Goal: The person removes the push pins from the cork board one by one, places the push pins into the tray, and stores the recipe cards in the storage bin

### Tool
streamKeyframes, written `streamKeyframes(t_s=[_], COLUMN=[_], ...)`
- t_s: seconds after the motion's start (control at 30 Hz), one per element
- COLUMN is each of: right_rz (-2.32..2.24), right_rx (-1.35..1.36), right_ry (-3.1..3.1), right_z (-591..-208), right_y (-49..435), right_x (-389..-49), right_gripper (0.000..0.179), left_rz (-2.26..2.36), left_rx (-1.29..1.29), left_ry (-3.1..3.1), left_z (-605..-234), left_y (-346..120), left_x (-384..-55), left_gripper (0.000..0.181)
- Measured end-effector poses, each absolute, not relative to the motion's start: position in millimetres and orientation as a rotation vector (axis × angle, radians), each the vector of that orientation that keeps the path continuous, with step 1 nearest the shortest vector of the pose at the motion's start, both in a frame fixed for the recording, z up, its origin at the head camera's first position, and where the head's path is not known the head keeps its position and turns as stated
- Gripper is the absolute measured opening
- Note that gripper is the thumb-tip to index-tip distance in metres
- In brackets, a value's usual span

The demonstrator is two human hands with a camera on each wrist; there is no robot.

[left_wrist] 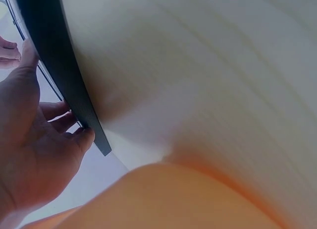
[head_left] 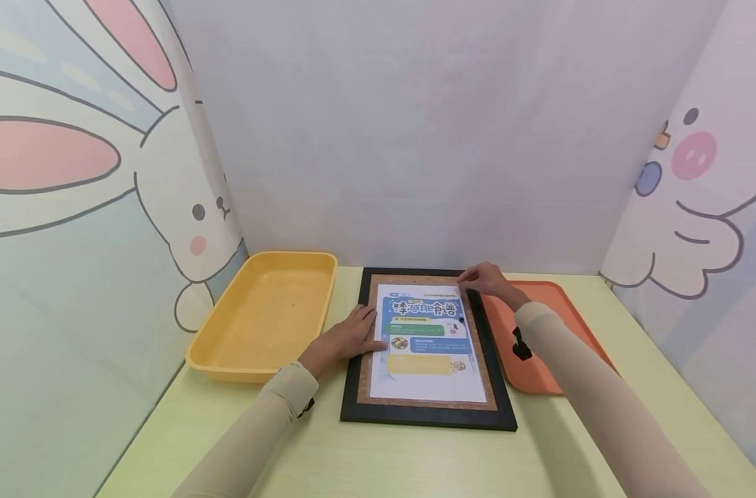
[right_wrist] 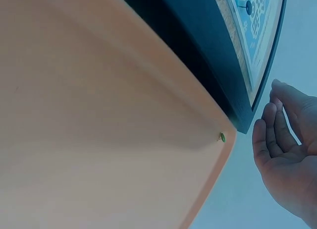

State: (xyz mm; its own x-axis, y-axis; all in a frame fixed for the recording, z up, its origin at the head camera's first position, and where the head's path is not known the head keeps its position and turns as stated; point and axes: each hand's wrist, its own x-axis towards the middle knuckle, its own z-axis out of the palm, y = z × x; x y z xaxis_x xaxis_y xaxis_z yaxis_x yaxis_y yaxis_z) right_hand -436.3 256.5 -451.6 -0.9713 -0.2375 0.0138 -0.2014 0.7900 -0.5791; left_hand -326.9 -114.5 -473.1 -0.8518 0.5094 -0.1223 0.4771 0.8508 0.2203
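Note:
A printed sheet with coloured panels (head_left: 418, 382) lies on a cork board (head_left: 440, 407) with a black frame (head_left: 427, 416). My left hand (head_left: 348, 335) rests on the board's left side, fingers over the frame and the thumb stretched onto the sheet's edge. At the sheet's top right corner is my right hand (head_left: 486, 278), its thumb and fingertips drawn together; I cannot tell whether something small is between them. A dark push pin (right_wrist: 249, 7) stands in the sheet below that corner. The right wrist view shows my right hand beside the frame's corner.
Left of the board stands a yellow tray (head_left: 228, 346). On its right, under my right forearm, lies an orange tray (head_left: 533, 370), with a small green pin (right_wrist: 222, 137) near one corner. Fabric walls with cartoon animals enclose the pale table (head_left: 415, 463).

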Motion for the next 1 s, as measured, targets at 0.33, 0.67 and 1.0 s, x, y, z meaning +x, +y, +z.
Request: streamKeyframes(t_s=[0.33,0.67,1.0], right_rz=[-0.928,-0.944,-0.912], right_rx=[-0.347,-0.326,-0.315], right_ry=[2.931,2.934,2.955], right_z=[-452.7,-449.3,-454.8], right_y=[269.3,280.1,296.6], right_x=[-432.3,-427.4,-423.4], right_gripper=[0.022,0.022,0.021], left_rz=[0.269,0.304,0.286], left_rx=[0.772,0.761,0.781], left_ry=[2.848,2.838,2.838], left_z=[-471.2,-470.6,-472.5], left_y=[-114.8,-115.5,-114.5], left_x=[-324.8,-325.1,-326.6], left_gripper=[0.099,0.098,0.099])
